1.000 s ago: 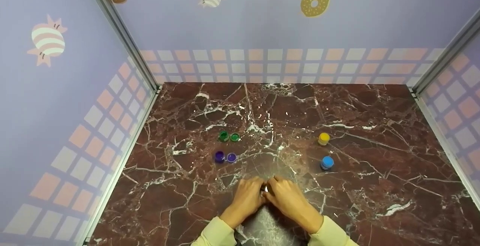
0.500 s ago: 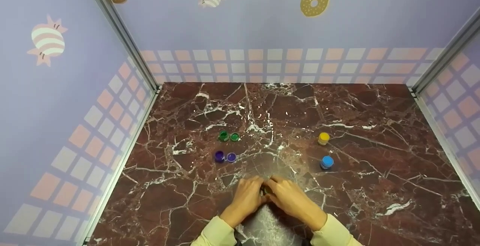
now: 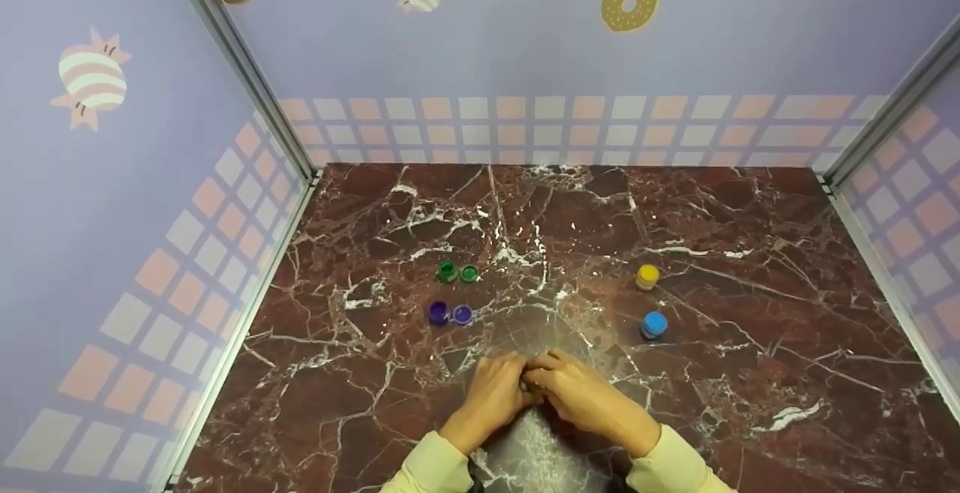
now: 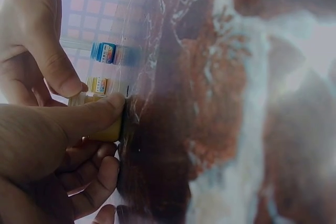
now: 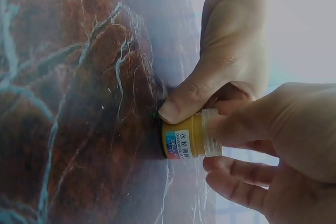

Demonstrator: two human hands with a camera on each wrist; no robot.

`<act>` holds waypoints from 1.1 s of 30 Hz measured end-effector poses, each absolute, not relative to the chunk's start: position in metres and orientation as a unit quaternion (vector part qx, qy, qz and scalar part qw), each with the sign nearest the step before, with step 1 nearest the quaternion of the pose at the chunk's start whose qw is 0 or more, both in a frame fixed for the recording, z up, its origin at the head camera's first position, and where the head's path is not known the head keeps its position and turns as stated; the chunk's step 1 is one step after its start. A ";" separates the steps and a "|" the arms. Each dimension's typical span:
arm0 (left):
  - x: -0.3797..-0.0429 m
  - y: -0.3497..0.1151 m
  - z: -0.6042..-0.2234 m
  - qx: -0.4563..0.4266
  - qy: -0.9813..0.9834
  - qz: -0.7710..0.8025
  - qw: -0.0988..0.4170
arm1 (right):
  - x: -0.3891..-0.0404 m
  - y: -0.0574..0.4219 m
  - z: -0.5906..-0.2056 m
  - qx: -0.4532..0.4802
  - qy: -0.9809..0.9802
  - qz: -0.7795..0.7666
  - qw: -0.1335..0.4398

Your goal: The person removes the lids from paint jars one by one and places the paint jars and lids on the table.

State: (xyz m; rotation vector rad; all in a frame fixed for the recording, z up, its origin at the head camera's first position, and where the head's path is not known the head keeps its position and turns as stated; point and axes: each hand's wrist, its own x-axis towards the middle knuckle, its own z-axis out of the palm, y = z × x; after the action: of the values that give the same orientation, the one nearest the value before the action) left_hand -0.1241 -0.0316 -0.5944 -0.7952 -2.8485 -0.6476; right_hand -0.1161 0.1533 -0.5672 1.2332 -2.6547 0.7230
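Note:
Between both hands, low over the near middle of the table, is a small yellow paint jar with a clear-rimmed lid and a printed label. My left hand grips the jar's body, its thumb lying along the side in the left wrist view. The fingers of my right hand pinch the lid from the other side. From the head view the hands cover nearly all of this jar. In the right wrist view its base appears at or close to the tabletop; I cannot tell whether it touches.
An open green paint jar stands beside its lid. Nearer lies an open purple jar with its lid. To the right are a closed yellow jar and a closed blue jar. Walls border the marbled table.
My right hand has turned and its wrist has shifted slightly right, while its fingers stay at the jar. The left hand holds almost still. The other jars have not moved.

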 end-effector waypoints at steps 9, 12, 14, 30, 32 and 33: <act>-0.124 -0.031 -0.595 -0.247 -0.941 -0.228 0.040 | -0.117 0.155 -0.571 0.425 -0.857 0.283 0.071; -0.124 -0.031 -0.595 -0.247 -0.942 -0.226 0.038 | -0.116 0.156 -0.571 0.413 -0.855 0.307 0.067; -0.125 -0.032 -0.595 -0.247 -0.941 -0.227 0.035 | -0.115 0.156 -0.570 0.395 -0.857 0.324 0.063; -0.126 -0.032 -0.594 -0.253 -0.938 -0.233 0.043 | -0.108 0.129 -0.559 0.144 -0.936 0.283 0.155; -0.126 -0.031 -0.594 -0.253 -0.938 -0.233 0.047 | -0.106 0.125 -0.559 0.145 -0.939 0.273 0.152; -0.126 -0.031 -0.594 -0.253 -0.937 -0.234 0.048 | -0.105 0.123 -0.559 0.146 -0.941 0.268 0.149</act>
State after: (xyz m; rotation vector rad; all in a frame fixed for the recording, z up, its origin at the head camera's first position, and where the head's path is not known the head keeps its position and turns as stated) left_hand -0.1258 -0.0314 -0.5938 -0.7717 -2.8579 -0.7146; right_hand -0.1051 0.1233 -0.5585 0.4197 -2.7041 0.7702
